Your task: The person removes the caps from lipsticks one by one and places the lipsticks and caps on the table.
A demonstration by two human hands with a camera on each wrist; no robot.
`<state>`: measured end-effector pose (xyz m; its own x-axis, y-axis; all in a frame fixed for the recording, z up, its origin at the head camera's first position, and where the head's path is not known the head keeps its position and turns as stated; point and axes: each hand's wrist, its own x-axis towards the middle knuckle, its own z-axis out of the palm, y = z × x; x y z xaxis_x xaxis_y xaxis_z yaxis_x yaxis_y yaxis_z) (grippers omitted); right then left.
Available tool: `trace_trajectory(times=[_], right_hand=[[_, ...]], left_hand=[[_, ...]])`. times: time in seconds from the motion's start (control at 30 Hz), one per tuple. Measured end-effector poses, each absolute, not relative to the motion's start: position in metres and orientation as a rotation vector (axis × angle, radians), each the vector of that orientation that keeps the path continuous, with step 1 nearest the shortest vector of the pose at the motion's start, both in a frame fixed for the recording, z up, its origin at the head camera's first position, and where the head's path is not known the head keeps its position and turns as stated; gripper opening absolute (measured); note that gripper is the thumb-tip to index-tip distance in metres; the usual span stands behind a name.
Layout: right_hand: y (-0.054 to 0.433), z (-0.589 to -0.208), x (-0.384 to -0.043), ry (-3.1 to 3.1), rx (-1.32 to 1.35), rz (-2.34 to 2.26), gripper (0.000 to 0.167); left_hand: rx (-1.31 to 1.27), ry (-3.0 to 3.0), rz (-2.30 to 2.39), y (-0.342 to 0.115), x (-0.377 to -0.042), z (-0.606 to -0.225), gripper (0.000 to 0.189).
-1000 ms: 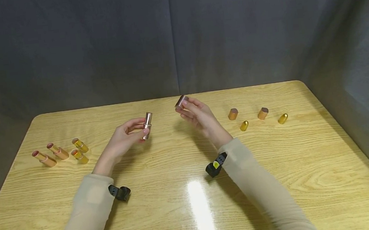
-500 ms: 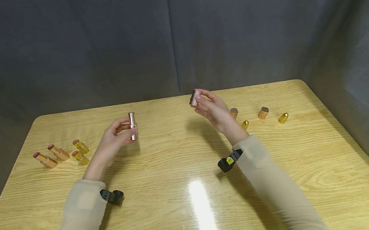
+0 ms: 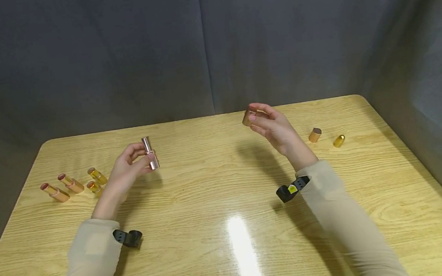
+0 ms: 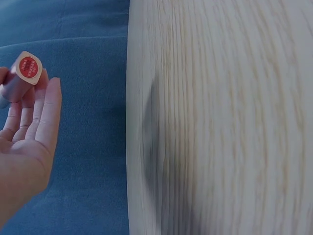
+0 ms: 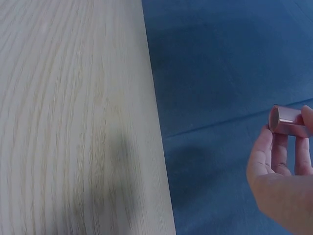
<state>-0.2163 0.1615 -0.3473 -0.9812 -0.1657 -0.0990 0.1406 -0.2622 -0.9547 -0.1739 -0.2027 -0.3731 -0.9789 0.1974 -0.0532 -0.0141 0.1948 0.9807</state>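
My left hand (image 3: 129, 166) pinches a rose-gold lipstick tube (image 3: 152, 159), its narrower inner sleeve pointing up and its cap off. A red round label (image 4: 29, 67) shows on the tube's base in the left wrist view. In my right hand (image 3: 278, 132) is a rose-gold lipstick cap (image 3: 247, 116), gripped between thumb and fingers; its open end (image 5: 274, 119) faces away from the palm in the right wrist view. Both hands are raised over the far part of the table, well apart from each other.
Uncapped lipsticks stand at the left: two rose-gold ones (image 3: 55, 192) and two gold ones (image 3: 97, 175). At the right are a rose-gold cap (image 3: 315, 135) and a rounded gold cap (image 3: 339, 141). A dark curtain (image 3: 125, 58) hangs behind the wooden table (image 3: 198, 229).
The hands have moved apart, the left one leftward with the lipstick tube, the right one rightward with the cap. The right hand and forearm now hide two of the caps on the right.
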Motion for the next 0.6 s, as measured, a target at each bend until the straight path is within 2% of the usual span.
trace_trajectory(times=[0.47, 0.6], right_hand=[[0.203, -0.352, -0.21, 1.74, -0.034, -2.408, 0.029], [0.215, -0.355, -0.207, 1.778, -0.028, -2.386, 0.024]], left_hand=[[0.138, 2.296, 1.947, -0.214, -0.171, -0.37, 0.026], [0.137, 2.301, 1.962, -0.217, -0.171, -0.37, 0.021]])
